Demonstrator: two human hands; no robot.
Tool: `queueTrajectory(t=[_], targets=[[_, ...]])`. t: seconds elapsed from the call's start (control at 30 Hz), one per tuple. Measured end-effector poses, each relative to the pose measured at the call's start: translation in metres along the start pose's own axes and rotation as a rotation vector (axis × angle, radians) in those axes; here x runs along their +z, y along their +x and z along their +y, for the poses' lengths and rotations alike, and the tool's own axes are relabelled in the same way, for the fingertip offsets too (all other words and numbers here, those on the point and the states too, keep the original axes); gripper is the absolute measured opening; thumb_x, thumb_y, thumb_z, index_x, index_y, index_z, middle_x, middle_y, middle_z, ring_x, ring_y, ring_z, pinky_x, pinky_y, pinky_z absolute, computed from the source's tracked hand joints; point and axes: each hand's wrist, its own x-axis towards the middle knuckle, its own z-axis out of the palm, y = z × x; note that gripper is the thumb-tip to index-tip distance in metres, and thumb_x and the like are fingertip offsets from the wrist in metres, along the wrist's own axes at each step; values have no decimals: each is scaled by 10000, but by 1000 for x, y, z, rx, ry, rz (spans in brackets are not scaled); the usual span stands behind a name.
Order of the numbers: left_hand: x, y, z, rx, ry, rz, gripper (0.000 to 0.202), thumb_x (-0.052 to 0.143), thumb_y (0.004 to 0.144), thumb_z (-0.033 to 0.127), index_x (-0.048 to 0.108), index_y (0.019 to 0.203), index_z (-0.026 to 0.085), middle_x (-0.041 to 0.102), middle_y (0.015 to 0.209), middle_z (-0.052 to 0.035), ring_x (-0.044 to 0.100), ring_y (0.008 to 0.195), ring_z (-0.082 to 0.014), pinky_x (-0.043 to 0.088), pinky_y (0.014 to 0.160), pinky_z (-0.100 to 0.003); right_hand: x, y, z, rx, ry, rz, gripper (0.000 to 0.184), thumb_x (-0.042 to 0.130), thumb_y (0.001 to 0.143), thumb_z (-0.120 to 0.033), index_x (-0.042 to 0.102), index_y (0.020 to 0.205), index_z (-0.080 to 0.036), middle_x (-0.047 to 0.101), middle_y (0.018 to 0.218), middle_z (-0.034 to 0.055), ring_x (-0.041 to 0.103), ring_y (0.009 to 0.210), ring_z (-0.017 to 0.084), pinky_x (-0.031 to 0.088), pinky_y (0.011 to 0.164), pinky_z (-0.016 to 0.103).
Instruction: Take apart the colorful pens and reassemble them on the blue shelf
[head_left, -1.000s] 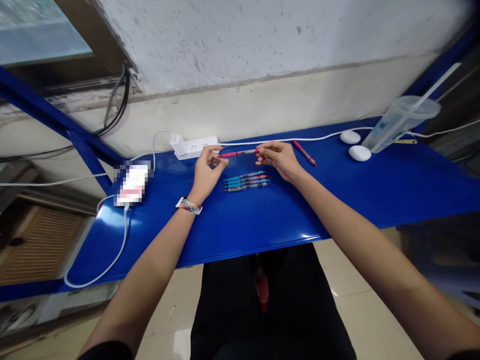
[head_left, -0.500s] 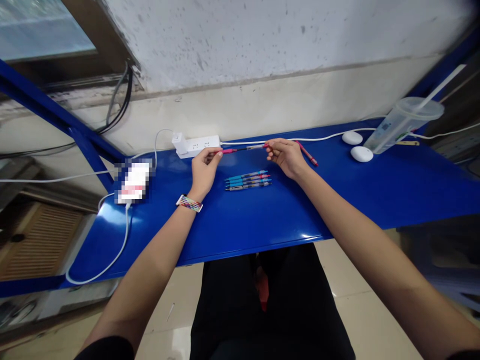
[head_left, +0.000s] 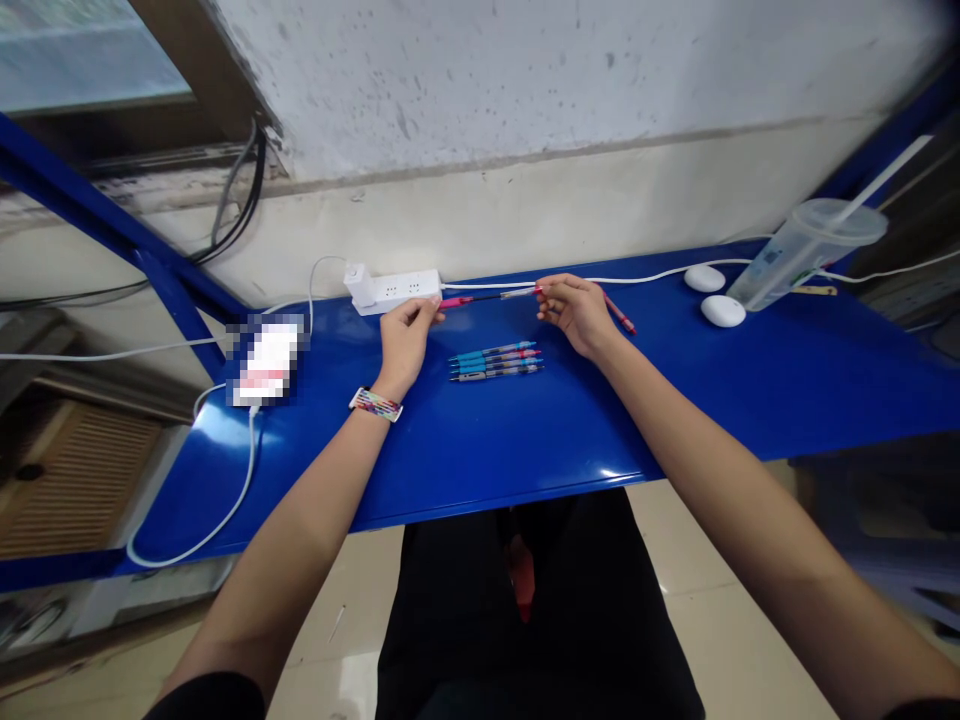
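Observation:
My left hand (head_left: 405,340), with a patterned band at the wrist, pinches the pink grip section (head_left: 454,301) of a pen taken apart. The pen's thin dark refill (head_left: 487,297) bridges the gap to its clear barrel (head_left: 517,292). At the barrel's pink end, my right hand (head_left: 576,312) is closed in a pinch, its lower fingers curled. Below the two hands, several click pens (head_left: 495,362) with blue, red and grey parts lie side by side on the blue table (head_left: 495,440). Another red pen (head_left: 619,314) rests beyond my right hand, partly hidden by it.
A white power strip (head_left: 405,290) sits against the wall behind my left hand. At left lies a blurred-out phone (head_left: 266,365) with a cable (head_left: 251,470). Two white rounded cases (head_left: 723,311) and a clear cup (head_left: 795,255) with a straw stand at right.
My hands have drawn slightly apart, the left one to the left and the right one to the right. A little more of the dark refill shows between the pen's two parts.

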Motion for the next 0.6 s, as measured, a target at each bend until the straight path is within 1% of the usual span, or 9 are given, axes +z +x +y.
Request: queueTrajectory(t=[0.2,0.3,0.6], targets=[[2,0,4,-28,-2,32,386,758,1040,374,781,683,230,791,728,-43,739,739,-165,609,828,-330,-3,2,1,-25,23,4,86,780,790,-163,809,850,-216,701,757,22,625,701,140,609,697,300],[2,-1,5,-38,-9,42,402,755,1047,385,779,679,226,789,726,-47,738,717,-162,616,819,-335,-2,2,-1,-25,6,21,80,779,790,-169,798,846,-223,691,749,14,614,690,137,604,699,300],[2,-1,6,-40,13,54,407,748,1047,412,782,688,223,797,744,-51,743,730,-158,618,825,-322,1,1,-4,-7,13,43,90,753,791,-141,796,816,-216,680,729,11,605,676,126,581,668,277]])
